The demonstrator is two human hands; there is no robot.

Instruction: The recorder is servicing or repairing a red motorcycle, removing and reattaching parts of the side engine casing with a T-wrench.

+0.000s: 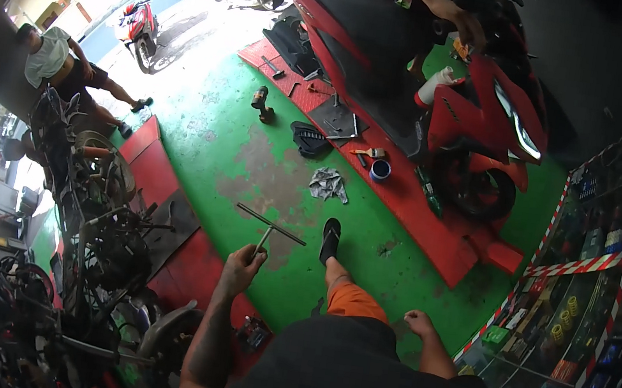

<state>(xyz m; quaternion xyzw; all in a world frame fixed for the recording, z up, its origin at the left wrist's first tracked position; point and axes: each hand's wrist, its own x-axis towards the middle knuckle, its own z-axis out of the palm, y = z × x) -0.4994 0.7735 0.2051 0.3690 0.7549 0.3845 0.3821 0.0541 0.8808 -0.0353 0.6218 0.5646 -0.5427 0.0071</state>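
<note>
My left hand (pixel 241 267) is closed round the stem of a T-handle wrench (pixel 286 233), whose crossbar points up and away over the green floor. Loosely curled at my right side, my right hand (pixel 416 322) shows nothing in it. On the floor ahead of me lies a crumpled grey rag (pixel 329 185). Beyond it are a black plastic part (pixel 309 139) and a cordless drill (pixel 260 101). A brush (pixel 369 153) and a blue-rimmed cup (pixel 380 171) rest on the red platform (pixel 431 233) beside a red scooter (pixel 466 120).
A partly stripped motorcycle (pixel 109 238) stands at left on another red ramp (pixel 162 163). A taped glass cabinet (pixel 577 264) edges the right. One person (pixel 61 63) is at far left; another person's arm (pixel 442 3) reaches over the scooter. Tools (pixel 343 129) lie on the platform.
</note>
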